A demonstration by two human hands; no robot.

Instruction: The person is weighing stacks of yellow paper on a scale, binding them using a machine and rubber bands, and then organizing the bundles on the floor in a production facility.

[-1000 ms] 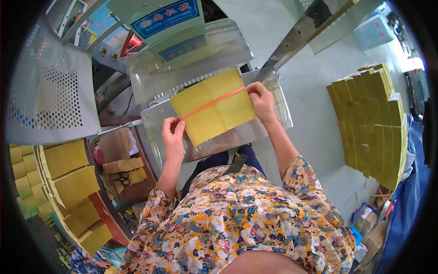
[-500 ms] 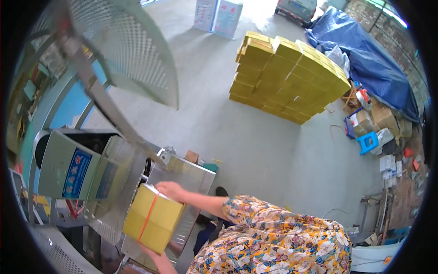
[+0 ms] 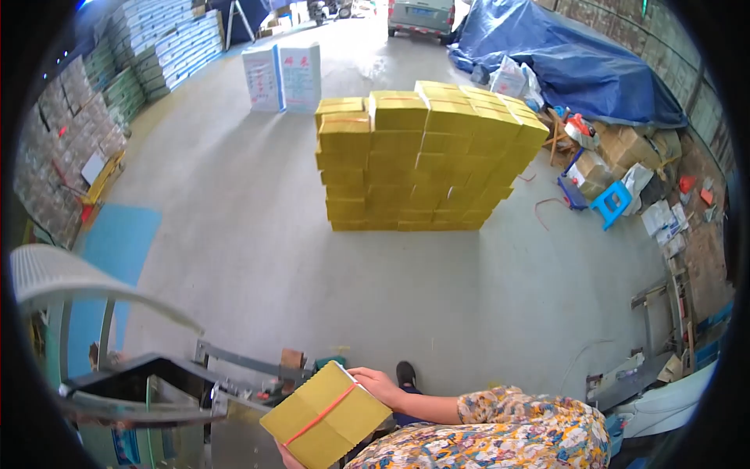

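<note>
A thick yellow paper bundle (image 3: 316, 406), bound across its middle with a red strap, is tilted between my hands at the lower centre. White sheet edges show along its upper right side. My right hand (image 3: 377, 386) grips that upper right side, with the bare forearm coming from a floral sleeve (image 3: 500, 402). At the lower left corner of the bundle, only part of my left hand (image 3: 290, 460) shows, closed against its edge. The rest of that hand is hidden beneath the bundle. Below and left of it lies a metal work surface (image 3: 234, 438).
Ahead on the grey floor stands a large stack of similar yellow bundles (image 3: 414, 172). Machine framework (image 3: 148, 383) is close on the left. A blue stool (image 3: 611, 205), cartons and a blue tarpaulin (image 3: 570, 70) line the right. Two white boxes (image 3: 301, 78) stand farther back.
My view has swung up and toward the stack, so the machine and its guard sit lower left. Both hands have kept hold of the yellow bundle, which appears lower and further right.
</note>
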